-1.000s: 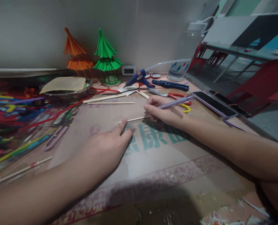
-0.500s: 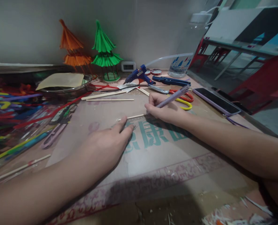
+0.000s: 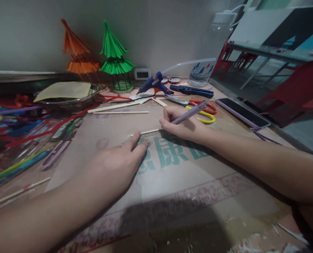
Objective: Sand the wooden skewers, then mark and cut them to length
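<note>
Sprawling across the near table, a glossy printed sheet (image 3: 172,186) has its green characters partly covered by both hands, and the heap of bright plastic strips (image 3: 11,126) at the left runs out of frame, too blurred to sort. The left hand (image 3: 116,161) lies flat, palm down, fingers stretched out and gripping nothing, its fingertips touching the left end of a thin pale wooden stick (image 3: 148,132). The right hand (image 3: 184,125) is curled around a smooth lilac pen (image 3: 191,111) (its tip is hidden behind the fingers) at the stick's right end, with red-and-yellow-handled scissors (image 3: 205,111) just beyond
</note>
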{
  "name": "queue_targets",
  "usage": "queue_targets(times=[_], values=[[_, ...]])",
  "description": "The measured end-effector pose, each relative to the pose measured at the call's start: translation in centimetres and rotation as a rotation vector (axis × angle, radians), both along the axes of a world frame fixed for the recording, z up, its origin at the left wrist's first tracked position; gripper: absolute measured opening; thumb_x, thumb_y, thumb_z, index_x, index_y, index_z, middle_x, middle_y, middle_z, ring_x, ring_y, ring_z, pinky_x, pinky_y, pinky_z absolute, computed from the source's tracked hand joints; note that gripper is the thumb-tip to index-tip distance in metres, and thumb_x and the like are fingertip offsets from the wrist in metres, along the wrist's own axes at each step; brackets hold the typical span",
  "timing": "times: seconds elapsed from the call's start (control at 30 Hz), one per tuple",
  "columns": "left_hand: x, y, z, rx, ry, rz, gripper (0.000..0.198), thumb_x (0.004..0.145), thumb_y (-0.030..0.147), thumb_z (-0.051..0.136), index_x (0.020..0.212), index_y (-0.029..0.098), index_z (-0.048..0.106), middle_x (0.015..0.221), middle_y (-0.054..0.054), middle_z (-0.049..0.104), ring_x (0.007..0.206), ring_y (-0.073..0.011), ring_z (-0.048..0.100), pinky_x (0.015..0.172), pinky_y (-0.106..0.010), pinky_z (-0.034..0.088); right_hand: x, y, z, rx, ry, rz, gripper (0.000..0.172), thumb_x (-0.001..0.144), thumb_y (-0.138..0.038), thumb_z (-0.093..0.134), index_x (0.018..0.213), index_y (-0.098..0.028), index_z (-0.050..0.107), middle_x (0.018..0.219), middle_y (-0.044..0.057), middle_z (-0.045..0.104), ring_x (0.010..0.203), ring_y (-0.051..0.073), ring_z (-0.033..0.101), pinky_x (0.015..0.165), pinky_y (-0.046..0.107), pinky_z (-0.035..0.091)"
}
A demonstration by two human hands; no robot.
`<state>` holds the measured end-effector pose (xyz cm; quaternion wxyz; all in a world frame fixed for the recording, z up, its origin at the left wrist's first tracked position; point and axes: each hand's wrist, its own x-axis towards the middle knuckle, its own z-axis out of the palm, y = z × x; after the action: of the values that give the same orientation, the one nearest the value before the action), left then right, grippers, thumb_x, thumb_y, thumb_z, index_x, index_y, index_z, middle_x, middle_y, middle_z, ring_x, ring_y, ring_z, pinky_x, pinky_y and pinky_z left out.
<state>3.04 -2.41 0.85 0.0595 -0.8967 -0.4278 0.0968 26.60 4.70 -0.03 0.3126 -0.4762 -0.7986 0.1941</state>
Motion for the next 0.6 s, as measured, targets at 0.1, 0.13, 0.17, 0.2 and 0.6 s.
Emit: queue_targets(times=[0.1, 0.13, 0.17, 0.2, 0.6], values=[[0.01, -0.05, 0.02, 0.005, 0.019, 0.0, 0.066, 0.088, 0.002, 0.033, 0.147, 0.021, 0.055, 0.165, -0.019, 0.04, 0.094, -0.0291, 0.079, 0.074, -0.043, 0.065, -0.03, -0.04, 0.06, 0.027, -0.002, 0.015, 0.025, 0.084, -0.027, 0.059, 0.067, -0.024, 0.041, 0.059, -0.005, 0.045, 0.056, 0.012, 0.04, 0.055, 0.029, 0.028], [0.01, -0.06, 0.04, -0.001, 0.023, 0.001, 0.066, 0.089, 0.002, 0.033, 0.148, 0.021, 0.055, 0.165, -0.019, 0.039, 0.095, -0.0299, 0.078, 0.074, -0.045, 0.065, -0.03, -0.06, 0.06, 0.036, 0.001, 0.022, 0.025, 0.084, -0.027, 0.058, 0.066, -0.024, 0.04, 0.059, -0.005, 0.046, 0.056, 0.012, 0.041, 0.056, 0.029, 0.029], [0.0, -0.06, 0.05, -0.003, 0.025, 0.001, 0.066, 0.089, 0.002, 0.032, 0.148, 0.021, 0.054, 0.165, -0.019, 0.039, 0.096, -0.0305, 0.078, 0.074, -0.045, 0.065, -0.03, -0.08, 0.05, 0.046, 0.002, 0.027, 0.024, 0.084, -0.027, 0.057, 0.066, -0.024, 0.04, 0.059, -0.005, 0.046, 0.056, 0.012, 0.041, 0.056, 0.029, 0.029], [-0.01, -0.05, 0.04, -0.002, 0.028, 0.003, 0.066, 0.089, 0.001, 0.032, 0.149, 0.021, 0.053, 0.165, -0.018, 0.038, 0.097, -0.0308, 0.078, 0.074, -0.046, 0.065, -0.03, -0.09, 0.03, 0.053, 0.001, 0.031, 0.024, 0.084, -0.028, 0.057, 0.066, -0.024, 0.04, 0.059, -0.005, 0.046, 0.056, 0.012, 0.041, 0.056, 0.028, 0.029], [-0.36, 0.05, -0.44, 0.01, 0.026, -0.02, 0.066, 0.089, 0.001, 0.031, 0.147, 0.019, 0.054, 0.166, -0.019, 0.037, 0.096, -0.028, 0.078, 0.077, -0.044, 0.065, 0.1, 0.02, -0.33, 0.103, -0.024, 0.039, 0.025, 0.085, -0.029, 0.057, 0.068, -0.023, 0.04, 0.062, -0.005, 0.047, 0.059, 0.012, 0.041, 0.058, 0.028, 0.028]])
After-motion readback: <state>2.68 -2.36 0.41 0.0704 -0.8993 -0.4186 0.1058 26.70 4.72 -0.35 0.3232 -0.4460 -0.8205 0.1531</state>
